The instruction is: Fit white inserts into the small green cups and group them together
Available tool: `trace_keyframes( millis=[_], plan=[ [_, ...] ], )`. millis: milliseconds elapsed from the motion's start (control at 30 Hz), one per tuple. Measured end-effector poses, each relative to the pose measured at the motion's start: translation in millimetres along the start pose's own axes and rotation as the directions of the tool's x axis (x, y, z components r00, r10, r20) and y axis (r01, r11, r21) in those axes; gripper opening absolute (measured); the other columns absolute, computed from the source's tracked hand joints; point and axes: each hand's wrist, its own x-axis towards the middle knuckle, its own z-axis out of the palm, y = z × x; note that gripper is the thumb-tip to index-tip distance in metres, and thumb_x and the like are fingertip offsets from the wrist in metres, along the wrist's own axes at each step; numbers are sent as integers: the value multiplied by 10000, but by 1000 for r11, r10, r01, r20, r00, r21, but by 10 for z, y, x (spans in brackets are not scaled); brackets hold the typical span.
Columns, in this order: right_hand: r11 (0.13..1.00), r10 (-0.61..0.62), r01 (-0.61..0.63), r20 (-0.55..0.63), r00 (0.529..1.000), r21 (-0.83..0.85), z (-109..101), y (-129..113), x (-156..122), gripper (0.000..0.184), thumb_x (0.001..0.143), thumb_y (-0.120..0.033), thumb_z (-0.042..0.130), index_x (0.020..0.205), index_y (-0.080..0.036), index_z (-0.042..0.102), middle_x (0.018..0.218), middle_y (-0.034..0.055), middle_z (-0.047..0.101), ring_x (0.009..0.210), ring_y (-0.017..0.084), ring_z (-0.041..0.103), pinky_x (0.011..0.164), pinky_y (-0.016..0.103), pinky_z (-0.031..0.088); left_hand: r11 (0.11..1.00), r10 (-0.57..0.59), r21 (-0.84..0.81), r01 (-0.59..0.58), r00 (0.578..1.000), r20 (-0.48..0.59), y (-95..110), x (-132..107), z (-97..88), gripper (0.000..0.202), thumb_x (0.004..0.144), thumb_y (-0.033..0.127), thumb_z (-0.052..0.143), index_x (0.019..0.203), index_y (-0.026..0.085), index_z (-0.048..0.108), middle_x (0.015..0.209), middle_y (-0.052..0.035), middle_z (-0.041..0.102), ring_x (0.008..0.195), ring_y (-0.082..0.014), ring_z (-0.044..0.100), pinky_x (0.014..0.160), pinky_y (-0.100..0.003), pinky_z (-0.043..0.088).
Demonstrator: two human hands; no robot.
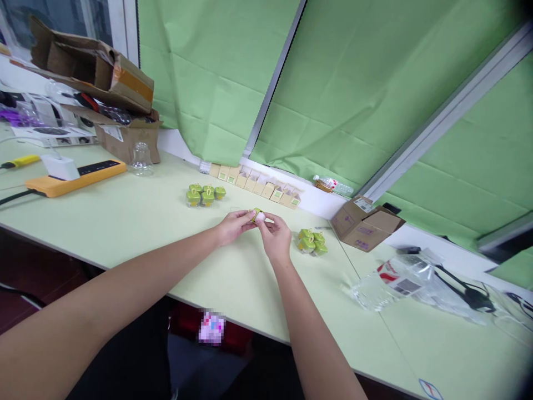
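Over the middle of the pale table, my left hand [234,226] and my right hand [276,233] meet around a small green-and-white piece [259,215]. The fingers of both are closed on it, and they cover much of it, so its exact kind is unclear. To the left, beyond my left hand, stands a group of several small clear containers with green tops [204,194], each with a yellowish loop. A similar green-topped group [311,242] sits just right of my right hand.
Small cardboard boxes [254,182] line the back wall. At left are an orange power strip [89,176], a clear jar [142,160] and stacked cartons [125,141]. A carton [366,225], a large clear plastic bottle [391,280] and black cable [470,294] lie at right.
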Motion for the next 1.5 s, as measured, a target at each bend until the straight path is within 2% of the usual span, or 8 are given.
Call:
trace_keyframes(
  millis=[133,367,533,733,867,1100,1500],
  plan=[
    [999,40,-40,3,999,-7,0,-15,-7,315,766,-416,728,995,-203,692,1007,67,729,841,209,724,793,355,603,1000,-10,18,10,1000,14,8,-8,7,322,791,354,767,998,109,748,1102,-120,712,1079,-233,638,1069,-406,428],
    [991,129,-126,-67,989,36,0,-46,-8,405,696,-441,777,996,-199,652,1021,73,733,803,218,735,712,331,604,999,-41,32,40,999,32,31,-1,6,311,801,359,758,1000,121,737,1101,-112,708,1069,-219,639,1059,-390,431],
    [998,47,-44,-86,995,40,28,-8,-18,376,720,-428,760,998,-184,687,1056,89,717,806,201,718,766,353,607,995,-99,-2,99,994,41,16,16,-31,347,800,393,756,1031,138,713,1083,-112,705,1010,-200,655,1015,-382,450],
    [995,-69,62,-101,992,-76,58,-29,-43,303,766,-405,721,976,-190,682,981,65,692,799,175,684,754,333,601,995,-91,-42,95,993,80,14,8,-20,338,818,397,737,1022,129,708,1061,-117,706,989,-203,661,998,-376,461],
    [993,-84,74,-101,991,-97,55,-50,-55,293,775,-409,705,974,-196,670,978,65,683,807,178,674,761,338,590,995,-84,-56,88,994,77,30,-7,10,322,812,386,745,997,124,710,1035,-115,710,973,-206,667,978,-373,470],
    [999,50,-51,-90,995,-16,60,-49,-27,375,742,-463,735,985,-188,662,947,68,707,798,189,677,747,336,574,992,-101,-63,106,992,74,30,3,-4,345,800,428,748,996,146,710,1081,-110,699,1004,-200,652,981,-363,459],
    [985,125,-120,-31,992,121,37,24,18,371,719,-461,751,933,-182,634,907,61,702,795,188,673,736,336,569,989,-122,-81,123,992,18,57,20,-7,306,816,399,739,983,143,719,1010,-96,708,883,-155,646,876,-300,495]
  ],
)
